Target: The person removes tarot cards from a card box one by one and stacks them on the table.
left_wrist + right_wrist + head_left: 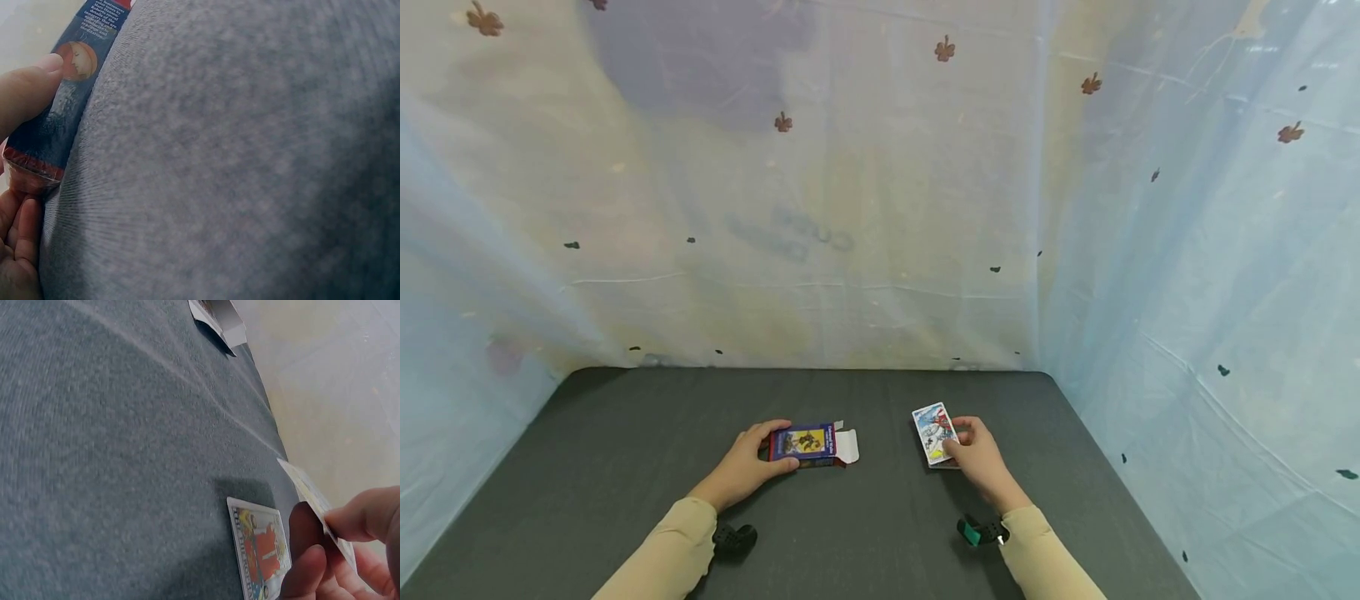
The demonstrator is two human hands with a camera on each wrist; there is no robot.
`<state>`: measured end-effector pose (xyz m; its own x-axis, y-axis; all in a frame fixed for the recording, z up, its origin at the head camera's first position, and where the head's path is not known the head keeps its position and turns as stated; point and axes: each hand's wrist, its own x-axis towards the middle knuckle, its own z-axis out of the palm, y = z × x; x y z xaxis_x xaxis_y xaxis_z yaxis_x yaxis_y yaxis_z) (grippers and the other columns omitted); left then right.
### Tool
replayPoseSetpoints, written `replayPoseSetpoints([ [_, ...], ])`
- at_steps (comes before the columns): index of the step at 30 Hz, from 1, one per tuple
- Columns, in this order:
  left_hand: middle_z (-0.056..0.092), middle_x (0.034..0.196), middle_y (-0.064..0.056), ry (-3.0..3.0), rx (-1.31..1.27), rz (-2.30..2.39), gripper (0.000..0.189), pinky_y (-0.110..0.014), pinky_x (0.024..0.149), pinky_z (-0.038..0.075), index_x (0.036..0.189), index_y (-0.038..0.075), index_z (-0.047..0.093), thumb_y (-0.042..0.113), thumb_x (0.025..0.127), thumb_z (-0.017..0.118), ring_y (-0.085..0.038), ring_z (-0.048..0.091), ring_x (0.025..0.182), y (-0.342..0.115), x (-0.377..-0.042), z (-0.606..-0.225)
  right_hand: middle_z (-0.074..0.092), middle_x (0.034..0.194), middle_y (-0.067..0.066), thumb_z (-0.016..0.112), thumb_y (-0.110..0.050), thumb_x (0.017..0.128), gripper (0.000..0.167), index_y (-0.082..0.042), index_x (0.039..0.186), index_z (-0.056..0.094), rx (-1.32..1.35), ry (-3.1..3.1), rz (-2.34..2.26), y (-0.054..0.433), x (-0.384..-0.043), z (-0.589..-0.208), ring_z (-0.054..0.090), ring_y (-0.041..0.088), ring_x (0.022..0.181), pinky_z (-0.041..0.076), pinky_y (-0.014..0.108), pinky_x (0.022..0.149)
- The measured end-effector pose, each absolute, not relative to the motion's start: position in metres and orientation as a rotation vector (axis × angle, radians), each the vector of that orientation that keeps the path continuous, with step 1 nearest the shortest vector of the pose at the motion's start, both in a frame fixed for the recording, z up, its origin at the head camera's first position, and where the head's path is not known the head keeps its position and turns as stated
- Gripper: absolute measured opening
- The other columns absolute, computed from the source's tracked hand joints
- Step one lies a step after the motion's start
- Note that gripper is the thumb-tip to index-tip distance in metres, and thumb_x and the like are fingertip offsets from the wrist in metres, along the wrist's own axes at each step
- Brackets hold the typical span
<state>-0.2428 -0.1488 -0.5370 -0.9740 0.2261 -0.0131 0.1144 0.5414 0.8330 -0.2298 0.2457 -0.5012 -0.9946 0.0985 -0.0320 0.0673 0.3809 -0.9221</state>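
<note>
My left hand (745, 462) grips a blue and red card box (805, 442) lying on the table, thumb along the near side and fingers at the far left. Its white end flap (847, 447) stands open to the right. In the left wrist view the thumb presses the box's printed side (78, 62). My right hand (981, 462) pinches an illustrated card (934, 429) between thumb and fingers, tilted above the table. Directly below it, another card (265, 550) with a red figure lies face up; in the head view the held card mostly covers it.
The dark grey table (865, 533) reaches back to a translucent sheet (880, 208) printed with small leaf shapes, which hangs behind and on both sides. Black straps (733, 540) sit at both wrists, below light sleeves (662, 542).
</note>
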Motion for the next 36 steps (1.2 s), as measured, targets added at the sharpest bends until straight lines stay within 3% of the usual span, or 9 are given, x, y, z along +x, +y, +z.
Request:
replayPoseSetpoints([
  [11,0.043,0.140,-0.007,2.666,0.300,1.407,0.078,-0.051,0.093,0.039,0.144,0.028,0.044,0.054,0.077,0.076,-0.025,0.040,0.117,-0.149,-0.244,-0.539,0.053,0.088,0.013,0.061,0.003,0.085,0.052,0.001,0.133,0.041,-0.253,-2.546,1.624,0.251,-0.231,-0.504,0.054,0.019,0.067,0.044,0.027,0.054],
  [36,0.043,0.140,-0.009,2.661,0.285,1.392,0.076,-0.052,0.093,0.039,0.144,0.027,0.043,0.051,0.080,0.075,-0.026,0.040,0.118,-0.148,-0.242,-0.535,0.054,0.086,0.012,0.063,-0.001,0.086,0.049,0.003,0.130,0.043,-0.268,-2.672,1.330,0.252,-0.228,-0.511,0.050,0.019,0.067,0.041,0.031,0.055],
])
